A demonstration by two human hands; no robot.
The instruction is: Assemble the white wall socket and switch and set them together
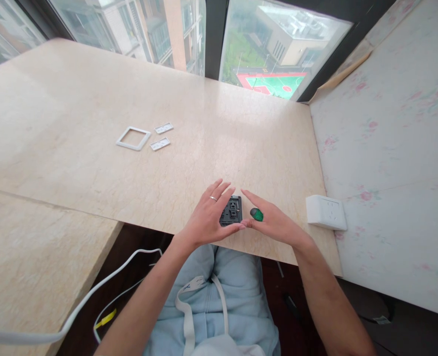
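Note:
A dark square wall-switch module lies on the stone-look counter near its front edge, its ribbed inner face showing upward. My left hand arches over the module's left side, fingers stretched and apart, thumb along the lower edge. It hides part of the module; whether it presses on it I cannot tell. Just to the right, my right hand is closed around a green and black rounded handle, with only its end visible. The right index finger points forward, and the two thumbs nearly meet at the module's lower right corner.
A white square frame and two small white rectangular covers, the upper cover and lower cover, lie farther left. A white socket box stands by the papered wall. Windows border the back. A white cable crosses the lower left.

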